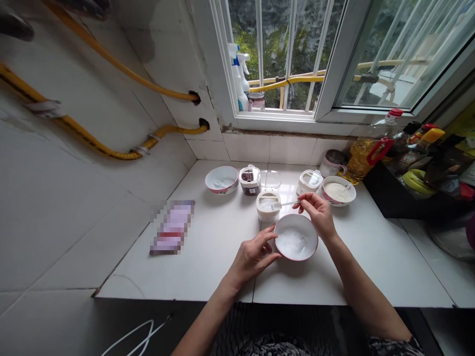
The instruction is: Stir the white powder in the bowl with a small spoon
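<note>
My left hand (255, 254) is closed on the near-left rim of a white bowl (309, 228), thumb and fingers against its side. White grains or powder (294, 243) lie in the bottom of that bowl. Between thumb and fingers, my right hand (315, 210) pinches the handle of a small white spoon (287, 203). The spoon's head is at the mouth of an open seasoning jar (267, 216) that holds something white. This jar's clear lid (270, 179) stands raised behind it.
Behind are a bowl with a pink rim (213, 188), a jar of dark contents (249, 187), another white jar (308, 184) and a bowl of pale powder (336, 199). An oil bottle (365, 155) and a black bottle rack (386, 198) stand right. A blurred purple packet (172, 228) lies left.
</note>
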The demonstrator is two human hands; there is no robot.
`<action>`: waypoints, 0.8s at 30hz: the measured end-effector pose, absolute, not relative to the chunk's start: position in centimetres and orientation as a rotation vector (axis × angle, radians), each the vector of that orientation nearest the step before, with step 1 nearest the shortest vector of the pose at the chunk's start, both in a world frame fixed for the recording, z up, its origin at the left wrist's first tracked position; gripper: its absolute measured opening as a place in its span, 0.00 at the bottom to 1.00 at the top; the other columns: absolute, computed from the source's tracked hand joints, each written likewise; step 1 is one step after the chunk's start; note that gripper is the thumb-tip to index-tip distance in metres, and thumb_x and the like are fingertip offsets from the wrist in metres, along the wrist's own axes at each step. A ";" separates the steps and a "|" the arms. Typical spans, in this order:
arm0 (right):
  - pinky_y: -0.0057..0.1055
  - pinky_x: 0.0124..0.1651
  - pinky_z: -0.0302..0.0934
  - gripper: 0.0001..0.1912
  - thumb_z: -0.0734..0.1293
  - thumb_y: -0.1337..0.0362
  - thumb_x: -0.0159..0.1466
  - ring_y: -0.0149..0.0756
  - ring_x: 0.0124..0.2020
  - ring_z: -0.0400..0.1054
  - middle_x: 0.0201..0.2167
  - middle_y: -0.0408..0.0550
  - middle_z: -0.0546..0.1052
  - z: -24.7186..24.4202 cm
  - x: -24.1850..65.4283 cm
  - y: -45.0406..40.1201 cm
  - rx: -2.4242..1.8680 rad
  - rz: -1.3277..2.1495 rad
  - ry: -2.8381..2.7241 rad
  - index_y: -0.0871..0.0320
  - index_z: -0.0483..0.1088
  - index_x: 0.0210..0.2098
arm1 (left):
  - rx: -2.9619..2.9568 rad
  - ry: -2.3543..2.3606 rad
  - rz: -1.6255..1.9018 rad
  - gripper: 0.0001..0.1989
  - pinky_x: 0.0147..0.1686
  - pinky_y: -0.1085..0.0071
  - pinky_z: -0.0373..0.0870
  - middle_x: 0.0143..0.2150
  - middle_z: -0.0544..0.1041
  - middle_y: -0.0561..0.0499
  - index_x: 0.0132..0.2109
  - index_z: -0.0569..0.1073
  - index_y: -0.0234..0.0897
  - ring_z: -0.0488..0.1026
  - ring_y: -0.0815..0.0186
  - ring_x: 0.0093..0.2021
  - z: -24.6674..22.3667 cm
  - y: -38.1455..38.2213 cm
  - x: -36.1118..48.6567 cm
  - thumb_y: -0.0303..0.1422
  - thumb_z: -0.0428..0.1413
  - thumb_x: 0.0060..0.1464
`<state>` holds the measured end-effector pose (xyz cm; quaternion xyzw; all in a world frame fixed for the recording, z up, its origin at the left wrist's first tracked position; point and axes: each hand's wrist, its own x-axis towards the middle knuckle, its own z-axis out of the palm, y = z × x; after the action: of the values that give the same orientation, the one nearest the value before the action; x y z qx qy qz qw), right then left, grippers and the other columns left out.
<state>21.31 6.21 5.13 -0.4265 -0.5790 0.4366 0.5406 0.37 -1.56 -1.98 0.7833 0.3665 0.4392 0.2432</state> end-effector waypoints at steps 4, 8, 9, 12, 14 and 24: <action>0.36 0.39 0.66 0.04 0.63 0.64 0.67 0.37 0.31 0.73 0.32 0.48 0.80 4.6 20.5 5.6 -0.990 0.573 -1.659 0.55 0.70 0.39 | 2.126 0.996 1.191 0.14 0.28 0.72 0.80 0.61 0.73 0.34 0.52 0.70 0.37 0.78 0.72 0.26 -1.9 -1.6 0.4 0.38 0.58 0.63; 0.41 0.47 0.63 0.09 0.60 0.71 0.68 0.37 0.30 0.72 0.30 0.47 0.80 4.7 20.4 5.4 -0.844 0.124 -1.960 0.55 0.71 0.39 | 2.128 0.998 1.193 0.14 0.28 0.72 0.80 0.61 0.73 0.34 0.52 0.69 0.37 0.78 0.71 0.27 -1.8 -1.6 0.4 0.38 0.58 0.63; 0.41 0.47 0.63 0.09 0.60 0.72 0.68 0.37 0.30 0.72 0.29 0.47 0.80 4.9 20.5 5.3 -0.821 0.080 -1.971 0.55 0.71 0.39 | 2.126 0.999 1.193 0.14 0.28 0.72 0.80 0.61 0.73 0.34 0.52 0.69 0.37 0.78 0.71 0.27 -1.9 -1.6 0.4 0.38 0.58 0.63; 0.42 0.47 0.63 0.08 0.62 0.71 0.67 0.37 0.30 0.72 0.30 0.47 0.81 5.4 20.6 5.1 -0.846 0.137 -1.878 0.55 0.71 0.39 | 2.112 1.002 1.185 0.14 0.28 0.72 0.80 0.61 0.73 0.34 0.52 0.69 0.38 0.78 0.71 0.27 -2.0 -1.6 0.4 0.38 0.59 0.63; 0.39 0.43 0.65 0.05 0.63 0.68 0.66 0.37 0.30 0.73 0.30 0.48 0.81 5.6 20.7 5.0 -0.921 0.359 -1.751 0.55 0.71 0.38 | 2.109 0.995 1.183 0.14 0.28 0.72 0.80 0.61 0.73 0.34 0.52 0.69 0.37 0.78 0.71 0.27 -2.0 -1.6 0.4 0.38 0.58 0.63; 0.27 0.25 0.56 0.05 0.61 0.68 0.52 0.29 0.19 0.63 0.16 0.40 0.71 6.3 23.1 5.6 -1.171 1.010 -1.788 0.57 0.69 0.23 | 2.098 1.006 1.166 0.14 0.29 0.72 0.80 0.61 0.73 0.34 0.51 0.69 0.37 0.78 0.71 0.27 -1.8 -1.7 0.4 0.38 0.59 0.63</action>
<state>23.06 5.62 6.27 -0.4584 -0.7000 0.3953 0.3790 0.35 -1.70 -1.77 0.7771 0.3726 0.4318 0.2662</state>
